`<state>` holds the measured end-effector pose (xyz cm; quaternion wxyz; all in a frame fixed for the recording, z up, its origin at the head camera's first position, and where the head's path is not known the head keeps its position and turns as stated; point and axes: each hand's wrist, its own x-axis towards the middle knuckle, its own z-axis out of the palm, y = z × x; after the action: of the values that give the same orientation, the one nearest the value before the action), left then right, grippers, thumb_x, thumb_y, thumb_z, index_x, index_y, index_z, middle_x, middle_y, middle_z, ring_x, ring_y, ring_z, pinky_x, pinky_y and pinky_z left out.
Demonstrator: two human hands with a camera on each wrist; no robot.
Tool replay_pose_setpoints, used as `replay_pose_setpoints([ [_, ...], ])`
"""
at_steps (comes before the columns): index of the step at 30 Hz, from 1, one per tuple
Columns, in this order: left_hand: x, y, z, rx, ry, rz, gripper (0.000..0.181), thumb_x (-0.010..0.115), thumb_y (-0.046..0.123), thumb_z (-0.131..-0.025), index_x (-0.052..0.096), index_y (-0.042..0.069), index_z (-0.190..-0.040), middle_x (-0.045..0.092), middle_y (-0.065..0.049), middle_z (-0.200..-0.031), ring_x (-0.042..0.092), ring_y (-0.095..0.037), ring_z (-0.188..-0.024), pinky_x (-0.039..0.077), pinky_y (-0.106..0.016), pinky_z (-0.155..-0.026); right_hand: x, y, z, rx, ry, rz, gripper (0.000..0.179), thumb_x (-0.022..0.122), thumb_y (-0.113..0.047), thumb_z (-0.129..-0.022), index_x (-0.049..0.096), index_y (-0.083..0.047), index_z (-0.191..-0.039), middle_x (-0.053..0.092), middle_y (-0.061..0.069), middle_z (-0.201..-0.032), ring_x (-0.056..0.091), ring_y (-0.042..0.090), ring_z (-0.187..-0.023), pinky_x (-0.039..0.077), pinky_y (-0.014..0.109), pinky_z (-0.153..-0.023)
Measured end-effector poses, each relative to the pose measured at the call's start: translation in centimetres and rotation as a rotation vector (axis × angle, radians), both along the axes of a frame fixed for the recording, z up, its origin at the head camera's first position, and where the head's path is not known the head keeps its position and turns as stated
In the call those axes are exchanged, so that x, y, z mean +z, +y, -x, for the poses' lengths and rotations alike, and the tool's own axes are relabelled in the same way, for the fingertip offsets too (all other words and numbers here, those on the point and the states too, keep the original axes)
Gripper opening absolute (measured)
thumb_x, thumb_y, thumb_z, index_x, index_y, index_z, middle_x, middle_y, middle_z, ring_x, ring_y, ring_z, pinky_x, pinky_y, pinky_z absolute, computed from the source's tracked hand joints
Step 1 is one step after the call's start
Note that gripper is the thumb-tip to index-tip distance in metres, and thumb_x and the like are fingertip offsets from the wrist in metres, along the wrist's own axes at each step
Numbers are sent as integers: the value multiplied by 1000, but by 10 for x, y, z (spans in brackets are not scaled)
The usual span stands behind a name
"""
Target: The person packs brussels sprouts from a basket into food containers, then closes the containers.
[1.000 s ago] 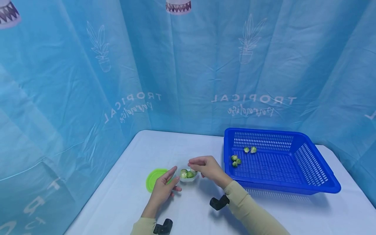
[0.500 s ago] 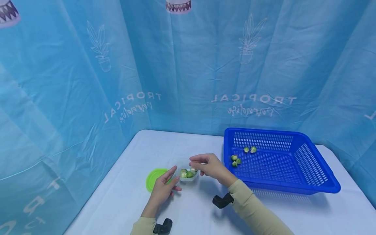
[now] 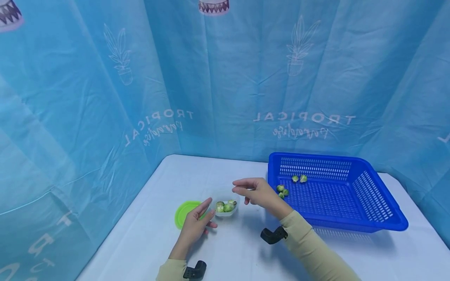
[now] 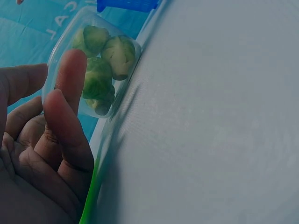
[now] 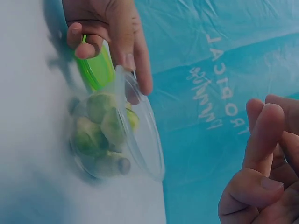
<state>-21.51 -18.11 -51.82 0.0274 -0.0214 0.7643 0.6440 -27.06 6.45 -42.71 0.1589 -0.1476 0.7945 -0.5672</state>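
A small clear plastic container point(image 3: 225, 213) with several Brussels sprouts point(image 3: 227, 207) in it stands on the white table. My left hand point(image 3: 195, 226) is at its left side, thumb and forefinger extended close along the rim; the left wrist view has the fingers point(image 4: 72, 79) overlapping the clear wall point(image 4: 126, 88). My right hand point(image 3: 258, 194) is raised to the right of the container, fingers loosely bent. Nothing shows between its fingertips point(image 5: 266, 121) in the right wrist view. Partly behind my left hand lies a round green lid point(image 3: 184, 214).
To the right stands a large blue plastic basket point(image 3: 337, 224) with slotted walls. Several more sprouts point(image 3: 282, 192) lie along its left side, with two others point(image 3: 299, 178) near its back wall. A blue printed curtain point(image 3: 225, 97) hangs behind and left of the table.
My right hand has drawn back from over the container, up and to the right, uncovering the sprout on the container's right side. The left hand has stayed in place.
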Motion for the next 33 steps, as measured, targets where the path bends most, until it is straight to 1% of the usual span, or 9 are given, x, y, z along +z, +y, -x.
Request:
replay_pose_setpoints([
  [7,2,0,0,-11,-5,-4,55,65,36,-89,45,28,-140,44,-5,-147,71,-25,-73,52,-27,-48,9,13,2,-14,-12,22,37,70,-51,-79,66,-34,-112,70,-2,-107,54,18,-60,42,26,-55],
  [12,13,1,-5,-32,-26,-13,55,63,30,-91,42,24,-142,41,-8,-149,70,-32,-78,54,-32,-51,14,23,4,-14,-14,31,37,69,-48,-81,66,-32,-114,70,-3,-110,55,18,-61,44,27,-59],
  [14,18,1,-7,-38,-28,-15,55,62,28,-92,42,21,-143,41,-9,-149,70,-35,-79,54,-33,-52,15,27,5,-14,-13,38,37,69,-47,-82,66,-31,-115,70,-2,-111,55,18,-61,43,26,-56],
  [16,20,2,-8,-39,-31,-15,55,62,28,-92,42,21,-143,41,-9,-149,70,-35,-80,54,-33,-52,15,31,7,-15,-12,45,37,68,-47,-83,66,-30,-116,70,-2,-111,55,18,-61,42,26,-54],
  [19,15,1,-7,-30,-26,-10,56,63,31,-91,42,23,-142,41,-8,-149,70,-32,-78,53,-31,-51,15,37,9,-23,-17,43,36,68,-47,-82,66,-32,-115,70,-3,-111,56,18,-62,41,25,-52],
  [22,7,1,-4,-17,-22,-6,56,64,36,-89,44,26,-141,42,-6,-149,71,-29,-76,53,-29,-50,15,43,11,-31,-26,39,36,68,-48,-83,66,-32,-115,69,-1,-114,55,18,-64,44,25,-55],
  [25,2,0,-2,-11,-8,-1,56,65,38,-88,45,28,-140,42,-5,-148,71,-28,-75,53,-29,-49,15,48,12,-40,-26,36,36,68,-47,-83,65,-31,-116,68,0,-116,55,19,-66,46,26,-58],
  [30,0,-1,0,-10,-4,-10,56,65,38,-88,45,28,-139,43,-4,-148,71,-28,-75,53,-29,-50,17,57,14,-68,-19,8,33,67,-46,-84,66,-33,-114,68,-3,-112,57,20,-67,44,27,-54],
  [33,0,-1,-1,-15,-13,-15,56,64,36,-89,45,28,-140,42,-4,-149,71,-28,-76,54,-30,-51,18,63,17,-78,-9,-10,34,66,-47,-85,65,-32,-115,67,-1,-111,58,21,-68,47,28,-55],
])
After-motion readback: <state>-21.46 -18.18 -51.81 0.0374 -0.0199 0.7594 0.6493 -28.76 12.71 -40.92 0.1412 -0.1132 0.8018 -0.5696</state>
